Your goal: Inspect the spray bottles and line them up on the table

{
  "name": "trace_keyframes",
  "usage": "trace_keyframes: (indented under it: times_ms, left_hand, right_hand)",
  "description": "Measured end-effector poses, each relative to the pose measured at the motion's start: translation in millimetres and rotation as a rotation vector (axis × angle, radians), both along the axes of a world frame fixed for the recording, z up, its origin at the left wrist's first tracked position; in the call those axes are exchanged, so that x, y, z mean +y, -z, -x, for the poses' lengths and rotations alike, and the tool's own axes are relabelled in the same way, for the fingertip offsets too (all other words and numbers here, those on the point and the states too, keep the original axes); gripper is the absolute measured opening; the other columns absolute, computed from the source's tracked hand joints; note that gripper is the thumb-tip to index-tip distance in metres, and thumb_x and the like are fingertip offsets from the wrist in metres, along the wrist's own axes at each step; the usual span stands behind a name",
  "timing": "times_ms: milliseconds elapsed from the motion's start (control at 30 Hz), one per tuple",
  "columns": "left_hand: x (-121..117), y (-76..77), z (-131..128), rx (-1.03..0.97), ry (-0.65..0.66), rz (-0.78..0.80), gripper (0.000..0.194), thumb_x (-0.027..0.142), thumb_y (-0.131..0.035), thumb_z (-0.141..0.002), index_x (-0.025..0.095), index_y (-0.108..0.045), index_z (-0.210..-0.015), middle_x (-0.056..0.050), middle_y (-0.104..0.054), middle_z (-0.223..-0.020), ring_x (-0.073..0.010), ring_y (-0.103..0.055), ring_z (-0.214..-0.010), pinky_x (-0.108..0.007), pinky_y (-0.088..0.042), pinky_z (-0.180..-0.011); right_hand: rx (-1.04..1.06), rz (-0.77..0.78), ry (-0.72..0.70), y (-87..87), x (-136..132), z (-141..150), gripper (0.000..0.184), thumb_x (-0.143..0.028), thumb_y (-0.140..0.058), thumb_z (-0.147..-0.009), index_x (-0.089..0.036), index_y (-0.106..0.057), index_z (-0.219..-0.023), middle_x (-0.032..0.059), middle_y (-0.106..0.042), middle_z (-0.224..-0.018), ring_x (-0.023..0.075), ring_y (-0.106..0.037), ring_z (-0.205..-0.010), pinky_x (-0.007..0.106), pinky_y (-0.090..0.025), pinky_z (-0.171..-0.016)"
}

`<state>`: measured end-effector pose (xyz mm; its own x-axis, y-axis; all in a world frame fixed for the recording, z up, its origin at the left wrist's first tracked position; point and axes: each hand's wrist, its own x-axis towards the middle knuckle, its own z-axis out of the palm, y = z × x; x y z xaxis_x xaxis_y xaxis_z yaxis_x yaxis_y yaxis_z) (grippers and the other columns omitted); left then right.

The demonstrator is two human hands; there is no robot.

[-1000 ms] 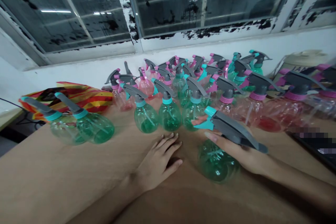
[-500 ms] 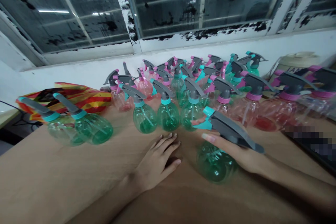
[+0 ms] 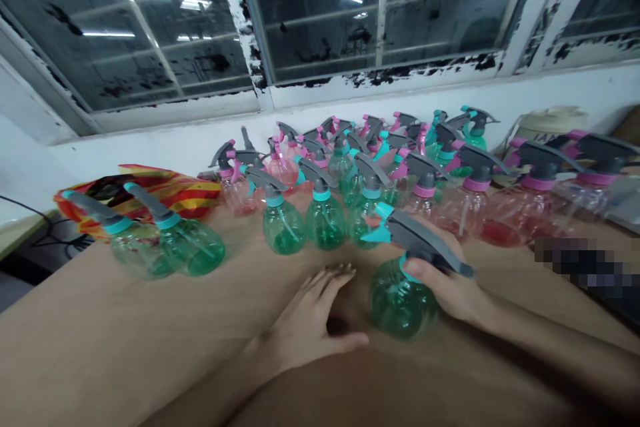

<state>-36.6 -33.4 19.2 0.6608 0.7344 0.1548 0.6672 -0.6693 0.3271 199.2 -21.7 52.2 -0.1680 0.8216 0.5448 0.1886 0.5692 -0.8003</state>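
Note:
My right hand [image 3: 447, 287] is wrapped round the neck of a green spray bottle [image 3: 400, 297] with a grey and teal trigger head [image 3: 417, 240]; the bottle stands on the brown table [image 3: 125, 333]. My left hand [image 3: 310, 323] lies flat on the table just left of that bottle, fingers stretched out and thumb pointing toward its base, holding nothing. Behind both hands stands a row of green spray bottles [image 3: 325, 217].
Several pink spray bottles [image 3: 475, 203] crowd the back and right of the table. Two green bottles [image 3: 170, 243] stand apart at the left, in front of a striped red and yellow bag [image 3: 165, 187]. A white wall and windows rise behind.
My right hand has closed round the bottle's neck and drawn the bottle slightly left and upright. My left hand has shifted a little toward it, thumb spread out.

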Motion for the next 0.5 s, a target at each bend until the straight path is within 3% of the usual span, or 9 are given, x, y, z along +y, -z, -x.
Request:
trace_keyframes:
  times_ms: [133, 233, 367, 500]
  left_hand:
    - [-13.4, -4.6, -4.5, -0.158, -0.038, 0.182, 0.089, 0.050, -0.072, -0.071, 0.026, -0.023, -0.140, -0.012, -0.042, -0.139, -0.0338, -0.041, -0.126, -0.053, -0.037, -0.099]
    - [-18.1, -7.4, -3.9, -0.277, -0.061, 0.252, 0.097, 0.052, -0.075, -0.066, 0.023, -0.020, -0.141, -0.014, -0.043, -0.136, -0.0346, -0.043, -0.123, -0.051, -0.042, -0.095]
    - [-22.4, -16.7, 12.4, -0.333, -0.072, 0.195, 0.084, 0.048, -0.075, -0.067, 0.023, -0.033, -0.135, -0.011, -0.049, -0.129, -0.0344, -0.048, -0.118, -0.050, -0.044, -0.094]
    - [-33.7, -26.2, 48.5, -0.358, -0.102, 0.169, 0.077, 0.048, -0.074, -0.068, 0.025, -0.037, -0.132, -0.009, -0.052, -0.127, -0.0331, -0.050, -0.117, -0.049, -0.044, -0.094]
  right_hand:
    - [0.001, -0.133, -0.006, -2.6, -5.0, 24.0, 0.033, -0.044, -0.062, -0.078, -0.028, -0.058, -0.107, -0.0019, -0.058, -0.070, 0.0160, -0.054, -0.060, 0.030, -0.045, -0.054]
    - [0.033, -0.198, -0.053, -7.1, -9.3, 49.7, 0.034, -0.039, -0.063, -0.078, -0.028, -0.056, -0.109, -0.0007, -0.064, -0.085, 0.0162, -0.059, -0.070, 0.031, -0.048, -0.061]
    - [0.030, -0.220, -0.094, -11.6, -11.2, 85.5, 0.030, -0.036, -0.062, -0.078, -0.026, -0.056, -0.106, 0.0006, -0.064, -0.093, 0.0174, -0.061, -0.079, 0.033, -0.050, -0.068]
    - [-0.071, -0.300, -0.177, -13.6, -14.2, 114.4, 0.027, -0.033, -0.065, -0.075, -0.023, -0.059, -0.099, 0.0027, -0.064, -0.091, 0.0195, -0.060, -0.084, 0.036, -0.050, -0.072]
